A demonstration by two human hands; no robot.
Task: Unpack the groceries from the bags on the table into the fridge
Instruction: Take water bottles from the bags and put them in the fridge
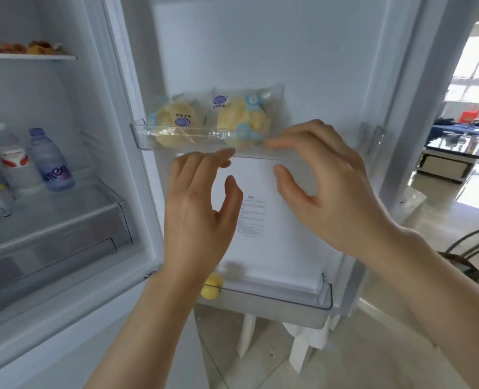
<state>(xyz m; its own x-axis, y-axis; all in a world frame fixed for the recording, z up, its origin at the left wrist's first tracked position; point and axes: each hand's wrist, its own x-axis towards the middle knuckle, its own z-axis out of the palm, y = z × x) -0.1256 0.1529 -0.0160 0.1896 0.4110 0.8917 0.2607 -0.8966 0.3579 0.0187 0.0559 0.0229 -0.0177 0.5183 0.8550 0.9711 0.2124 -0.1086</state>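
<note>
fridge (64, 248) open, door (289, 51) swung wide, plenty bare door panel above clear door bin (140, 136). 2 wrapped yellow buns (176, 119) sit side by side in that bin, lower halves blurry behind its front wall. left hand (199, 214) and right hand (325, 186) hover just in front of bin's front edge, fingers loose and spread, gripping nothing. bottles (50, 161) on inside shelf, leftmost cut off by frame. lemon (211, 286) in lower door bin, half hidden behind left wrist.

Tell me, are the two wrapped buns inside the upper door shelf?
Yes: both wrapped buns sit inside the clear door shelf, behind its front wall.
</note>
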